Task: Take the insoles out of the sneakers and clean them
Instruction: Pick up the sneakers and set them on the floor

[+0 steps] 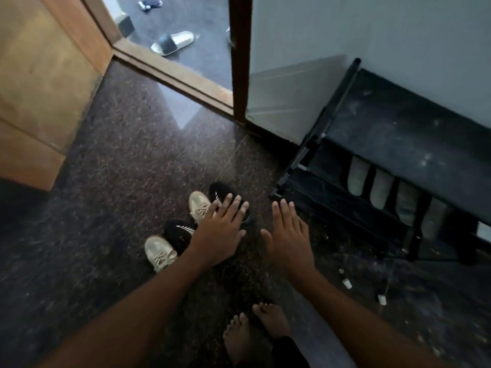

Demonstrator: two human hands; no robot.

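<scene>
Dark speckled stone floor [111,160] by an open doorway. Two beige lace-up sneakers [159,252] and two black striped sneakers [178,232] clustered there, within reach. Left hand [220,232] and right hand [288,235] outstretched above, fingers spread, empty, probably reaching. Insoles unseen, presumably inside.

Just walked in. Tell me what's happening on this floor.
A barefoot person stands over four shoes on the dark stone floor: two beige sneakers and two black sneakers, set near a black shoe rack. Both arms reach down, fingers spread. The left hand is over the black pair; the right hand is empty over bare floor. Nothing is gripped, and no insole is out yet.
</scene>
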